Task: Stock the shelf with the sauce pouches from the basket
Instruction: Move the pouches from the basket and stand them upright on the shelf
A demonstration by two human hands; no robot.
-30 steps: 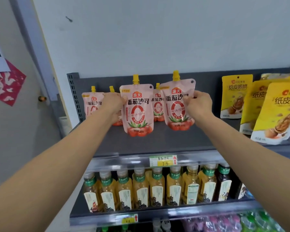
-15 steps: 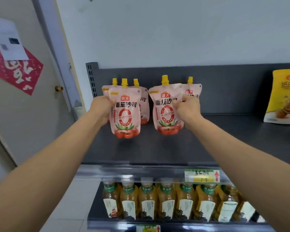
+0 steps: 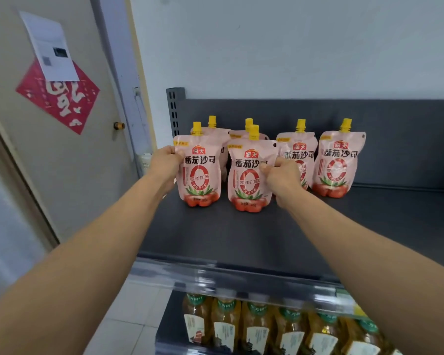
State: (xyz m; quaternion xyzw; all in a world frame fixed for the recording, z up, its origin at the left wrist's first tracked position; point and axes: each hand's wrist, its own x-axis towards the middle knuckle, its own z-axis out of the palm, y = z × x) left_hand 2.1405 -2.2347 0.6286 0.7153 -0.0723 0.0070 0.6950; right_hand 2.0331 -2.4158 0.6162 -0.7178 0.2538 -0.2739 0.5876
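Several pink sauce pouches with yellow caps stand upright at the left end of the dark grey shelf (image 3: 241,239). My left hand (image 3: 164,162) grips the left edge of the front left pouch (image 3: 200,172). My right hand (image 3: 280,172) pinches the right edge of the front middle pouch (image 3: 249,180). Both held pouches sit low at the shelf surface. Two more pouches (image 3: 337,162) stand to the right, and others stand behind the held ones, partly hidden. The basket is out of view.
A shelf below holds a row of amber drink bottles (image 3: 256,326). The shelf's back panel (image 3: 395,129) rises behind the pouches. To the left is a door (image 3: 62,162) with a red paper and a white sheet on it. The shelf surface right of the pouches is bare.
Both hands have carried their pouches down and leftward to the shelf surface in front of the earlier ones. The camera view has swung left, so the yellow snack bags are out of sight.
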